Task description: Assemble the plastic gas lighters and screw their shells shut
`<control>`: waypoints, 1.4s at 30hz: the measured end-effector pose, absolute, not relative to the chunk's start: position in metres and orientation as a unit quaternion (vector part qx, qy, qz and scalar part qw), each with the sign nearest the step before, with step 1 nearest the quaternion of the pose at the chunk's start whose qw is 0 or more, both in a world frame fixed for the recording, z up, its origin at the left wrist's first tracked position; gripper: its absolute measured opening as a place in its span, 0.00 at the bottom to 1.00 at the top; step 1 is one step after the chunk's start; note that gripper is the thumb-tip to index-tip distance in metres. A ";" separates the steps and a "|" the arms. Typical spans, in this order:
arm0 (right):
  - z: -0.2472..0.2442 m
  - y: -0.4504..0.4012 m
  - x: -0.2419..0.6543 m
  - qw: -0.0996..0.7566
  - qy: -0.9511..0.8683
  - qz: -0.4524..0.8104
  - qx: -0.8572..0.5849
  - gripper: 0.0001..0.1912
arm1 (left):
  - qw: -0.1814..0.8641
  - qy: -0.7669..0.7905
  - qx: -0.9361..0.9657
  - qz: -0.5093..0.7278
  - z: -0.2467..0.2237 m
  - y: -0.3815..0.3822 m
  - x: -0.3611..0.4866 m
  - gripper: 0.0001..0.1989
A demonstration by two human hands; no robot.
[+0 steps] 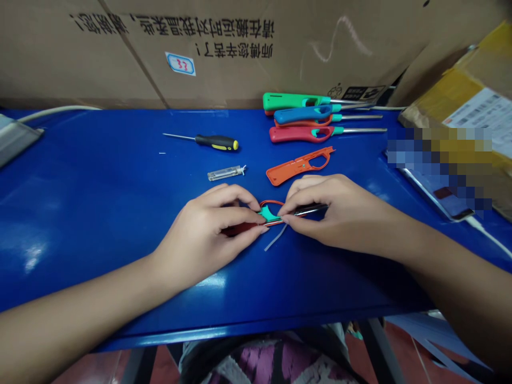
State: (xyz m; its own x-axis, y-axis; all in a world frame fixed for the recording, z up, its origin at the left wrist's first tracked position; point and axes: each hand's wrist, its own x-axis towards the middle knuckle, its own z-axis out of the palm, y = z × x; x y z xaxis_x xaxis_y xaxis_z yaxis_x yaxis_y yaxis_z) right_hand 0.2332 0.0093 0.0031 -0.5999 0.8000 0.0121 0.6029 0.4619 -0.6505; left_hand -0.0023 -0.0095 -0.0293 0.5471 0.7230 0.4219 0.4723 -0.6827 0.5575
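Low over the blue table, my left hand (pixel 216 221) and my right hand (pixel 324 210) pinch an opened long-nosed lighter (pixel 272 202) between them. Its orange shell half holds a teal trigger (pixel 268 214), and a thin clear tube (pixel 276 238) hangs out below. The left fingers grip the handle end; the right fingertips close near the trigger, beside the metal barrel (pixel 314 209). My fingers hide much of the inside. Just beyond lies the other orange shell half (pixel 298 166). A clear fuel tank (pixel 226 173) rests behind my left hand.
A black and yellow screwdriver (pixel 218 142) and a tiny screw (pixel 162 153) lie at back left. Several long lighters (pixel 296 134) are stacked before the cardboard box (pixel 224 58). At right are a phone (pixel 436 186) with a white cable and a taped carton (pixel 464 96).
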 end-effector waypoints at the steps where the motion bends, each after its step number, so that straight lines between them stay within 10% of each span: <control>1: 0.003 0.009 0.233 0.163 -0.840 0.309 -0.416 0.08 | 0.192 0.348 0.858 0.326 -0.029 -0.010 -0.003 0.03; 42: 0.003 0.011 0.233 0.143 -0.847 0.319 -0.401 0.07 | 0.185 0.360 0.861 0.307 -0.026 -0.013 0.004 0.04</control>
